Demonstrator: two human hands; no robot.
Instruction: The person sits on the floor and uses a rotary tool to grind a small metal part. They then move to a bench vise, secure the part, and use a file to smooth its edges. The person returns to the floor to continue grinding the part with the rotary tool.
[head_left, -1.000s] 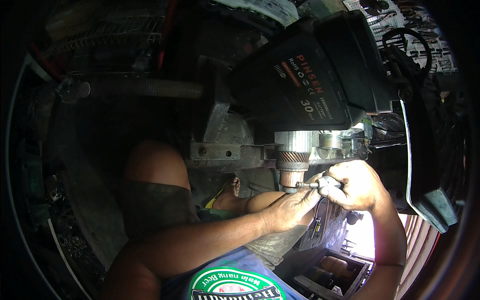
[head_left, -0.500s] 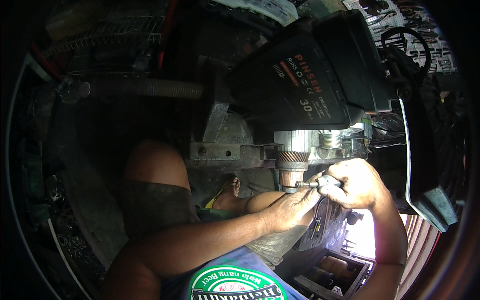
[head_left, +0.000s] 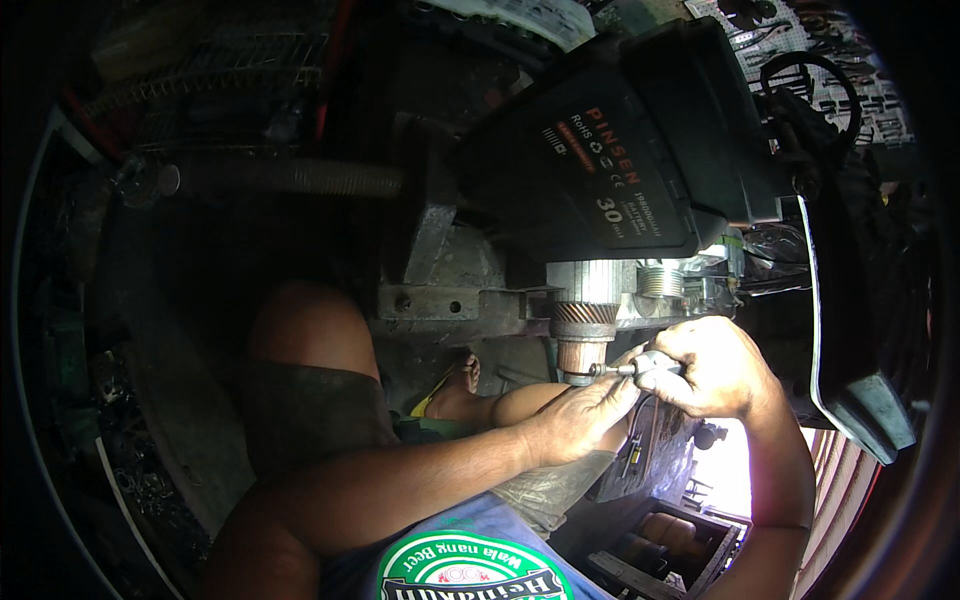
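A motor armature (head_left: 585,320) juts toward me, with slanted copper windings and a copper commutator at its near end. My right hand (head_left: 718,370) is closed around a small metal rotary-tool handpiece (head_left: 655,362). Its thin shank points left, and the tip lies at the commutator's near right edge; whether it touches I cannot tell. From the lower left my left hand (head_left: 575,422) reaches in, thumb and fingers pressed around the front of the same handpiece. The fingertips of both hands nearly meet there and partly hide it.
A steel vise (head_left: 430,240) with a long threaded screw (head_left: 345,180) stands left of the armature. The large black battery case (head_left: 590,170) overhangs the upper middle. Pliers and other tools hang on a pegboard (head_left: 825,60) at upper right. An open box (head_left: 665,545) sits below right.
Both hands and the handpiece hold nearly the same place at the commutator. The battery case has shifted very slightly left in the picture.
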